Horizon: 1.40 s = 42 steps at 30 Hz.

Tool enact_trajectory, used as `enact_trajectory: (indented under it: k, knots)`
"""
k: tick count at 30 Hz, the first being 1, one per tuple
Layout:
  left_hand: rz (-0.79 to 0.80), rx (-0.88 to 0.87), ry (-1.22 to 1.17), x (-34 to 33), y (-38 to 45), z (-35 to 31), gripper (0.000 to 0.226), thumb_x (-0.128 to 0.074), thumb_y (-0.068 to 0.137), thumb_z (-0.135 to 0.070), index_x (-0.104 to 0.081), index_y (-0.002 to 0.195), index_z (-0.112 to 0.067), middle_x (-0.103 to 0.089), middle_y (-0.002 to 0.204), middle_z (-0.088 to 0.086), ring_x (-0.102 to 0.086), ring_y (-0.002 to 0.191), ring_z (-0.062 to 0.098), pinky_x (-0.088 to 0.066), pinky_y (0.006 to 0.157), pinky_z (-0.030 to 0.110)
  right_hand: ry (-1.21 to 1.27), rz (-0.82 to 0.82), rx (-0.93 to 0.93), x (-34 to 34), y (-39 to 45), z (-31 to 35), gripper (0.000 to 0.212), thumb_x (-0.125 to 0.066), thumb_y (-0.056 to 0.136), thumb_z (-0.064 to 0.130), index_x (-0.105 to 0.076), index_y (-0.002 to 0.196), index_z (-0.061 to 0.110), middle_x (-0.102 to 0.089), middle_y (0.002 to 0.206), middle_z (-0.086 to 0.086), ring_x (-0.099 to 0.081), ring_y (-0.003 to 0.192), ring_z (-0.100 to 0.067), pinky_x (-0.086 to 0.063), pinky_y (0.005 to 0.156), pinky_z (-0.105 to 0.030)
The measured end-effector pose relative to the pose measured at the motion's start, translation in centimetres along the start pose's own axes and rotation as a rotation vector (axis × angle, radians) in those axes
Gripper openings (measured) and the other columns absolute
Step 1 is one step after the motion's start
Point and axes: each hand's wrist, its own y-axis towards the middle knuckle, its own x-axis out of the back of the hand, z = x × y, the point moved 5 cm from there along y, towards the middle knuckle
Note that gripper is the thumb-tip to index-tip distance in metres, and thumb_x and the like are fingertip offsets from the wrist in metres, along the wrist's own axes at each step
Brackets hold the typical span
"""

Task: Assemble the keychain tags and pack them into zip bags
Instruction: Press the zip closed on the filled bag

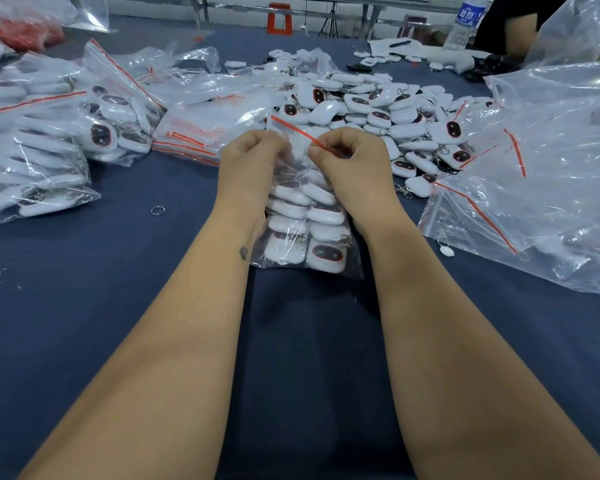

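While both hands pinch its red-striped mouth, a clear zip bag (pixel 307 216) packed with white keychain tags (pixel 326 258) lies on the dark blue worktop (pixel 101 306). Left hand (pixel 248 157) and right hand (pixel 350 161) curl their fingers round the top edge. Loose tags (pixel 378 105) are heaped just beyond, filled bags (pixel 49 140) at left.

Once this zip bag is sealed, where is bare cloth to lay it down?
Bare cloth lies left of the left hand, below the filled bags, with only a loose ring. More lies near the forearms. Crowded: the tag pile beyond the held zip bag and empty bags beside the right hand.
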Motion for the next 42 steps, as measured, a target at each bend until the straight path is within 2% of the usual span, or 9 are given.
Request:
enact_trajectory:
  k: [3,5,11,16,20,26,31,38,42]
  knots:
    - [0.021,-0.025,-0.016,0.0,0.0,0.1,0.033,-0.064,0.087,-0.008,-0.066,0.058,-0.024,-0.065,0.072,0.005,-0.058,0.077,0.024,-0.05,0.084,0.044,-0.003,0.005,0.011,0.0,0.0,0.3,0.018,-0.072,0.084,0.018,-0.066,0.074,0.032,-0.068,0.082,0.01,-0.067,0.093,-0.019,-0.044,0.103,-0.052]
    - [0.05,-0.032,0.001,-0.2,0.0,0.2,0.035,-0.065,0.087,-0.008,-0.068,0.058,-0.026,-0.066,0.074,0.005,-0.06,0.079,0.024,-0.051,0.087,0.045,-0.023,-0.011,0.031,0.2,0.1,0.3,0.022,-0.072,0.084,0.016,-0.064,0.072,0.032,-0.067,0.079,0.012,-0.065,0.091,-0.015,-0.041,0.104,-0.05]
    - [0.057,-0.012,0.092,-0.2,0.1,0.5,0.023,-0.066,0.085,-0.013,-0.071,0.064,-0.021,-0.069,0.074,0.005,-0.062,0.075,0.023,-0.05,0.075,0.039,-0.072,0.005,0.035,0.2,0.0,0.7,0.022,-0.069,0.088,0.017,-0.06,0.073,0.031,-0.062,0.076,0.013,-0.062,0.088,-0.014,-0.039,0.106,-0.05]
    - [0.088,-0.028,0.076,-0.4,-0.1,0.6,0.014,-0.064,0.089,-0.008,-0.072,0.078,-0.014,-0.072,0.078,0.007,-0.066,0.078,0.02,-0.055,0.081,0.037,-0.14,0.012,0.084,0.2,-0.2,1.5,0.01,-0.069,0.088,0.02,-0.064,0.084,0.028,-0.066,0.089,0.01,-0.063,0.1,-0.017,-0.039,0.105,-0.048]
    - [0.092,-0.027,0.048,-0.4,-0.1,0.4,0.011,-0.066,0.087,-0.007,-0.068,0.079,-0.015,-0.069,0.077,0.004,-0.064,0.076,0.016,-0.053,0.072,0.029,-0.153,0.009,0.102,0.3,-0.4,1.7,0.014,-0.068,0.089,0.019,-0.063,0.08,0.028,-0.061,0.079,0.014,-0.063,0.096,-0.018,-0.039,0.104,-0.049]
    - [0.105,-0.073,0.066,-0.3,-0.1,0.5,0.01,-0.067,0.088,-0.004,-0.069,0.084,-0.014,-0.072,0.077,0.005,-0.068,0.076,0.016,-0.055,0.071,0.027,-0.167,0.005,0.136,0.2,-0.5,2.1,0.014,-0.07,0.086,0.023,-0.062,0.081,0.033,-0.061,0.084,0.018,-0.06,0.099,-0.01,-0.039,0.105,-0.045]
    - [0.129,-0.074,0.055,-0.5,0.0,0.5,0.006,-0.069,0.087,-0.005,-0.068,0.091,-0.01,-0.072,0.074,0.003,-0.068,0.072,0.014,-0.055,0.068,0.025,-0.217,-0.007,0.181,0.0,-0.4,2.2,0.023,-0.065,0.09,0.016,-0.056,0.078,0.033,-0.055,0.078,0.02,-0.056,0.089,-0.006,-0.038,0.104,-0.045]
    - [0.133,-0.056,0.017,-0.6,-0.1,0.6,0.024,-0.067,0.085,0.004,-0.064,0.105,-0.009,-0.073,0.086,0.008,-0.066,0.081,0.025,-0.054,0.083,0.042,-0.187,-0.014,0.216,-0.1,-0.7,2.8,0.019,-0.069,0.086,0.022,-0.058,0.078,0.035,-0.061,0.086,0.015,-0.059,0.104,-0.015,-0.038,0.104,-0.046]
    - [0.136,-0.04,0.04,-0.7,-0.2,0.6,0.032,-0.066,0.083,0.007,-0.064,0.113,-0.004,-0.073,0.094,0.016,-0.066,0.086,0.027,-0.053,0.091,0.051,-0.207,-0.016,0.249,-0.2,-0.8,3.0,0.034,-0.068,0.087,0.016,-0.053,0.068,0.039,-0.054,0.074,0.02,-0.058,0.098,-0.016,-0.039,0.101,-0.048]
